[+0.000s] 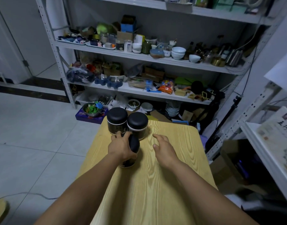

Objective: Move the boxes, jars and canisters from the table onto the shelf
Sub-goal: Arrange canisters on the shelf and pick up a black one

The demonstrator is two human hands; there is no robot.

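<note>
1. Nearest jar [133,144], dark with a black domed lid, is gripped by the left hand [120,147]. The fingers are curled over its lid and upper side from the left.
2. It is located left of centre on the pale wood tabletop [155,184]. It appears tilted, with the lid leaned away toward the other jars. Whether its base is touching the wood cannot be told.
3. Two more jars of the same kind are stood upright at the far end of the tabletop. The far-left jar [117,118] and the far-right jar [137,123] are set just beside each other.
4. The fingertips [118,133] of the left hand are seen at the foot of the far-left jar.
5. The right hand [163,149] is held over the tabletop, just right of the gripped jar. Its fingers are spread and loosely bent, and nothing is held in it.
6. A white metal shelf [139,57] is seen beyond the tabletop, its boards crowded with white bowls [178,52], cups, bottles and boxes.
7. A pale tiled floor [33,127] is seen at the left, a metal bowl [92,108] of green pieces at the foot of the shelf, and a cardboard box [227,168] at the right.
</note>
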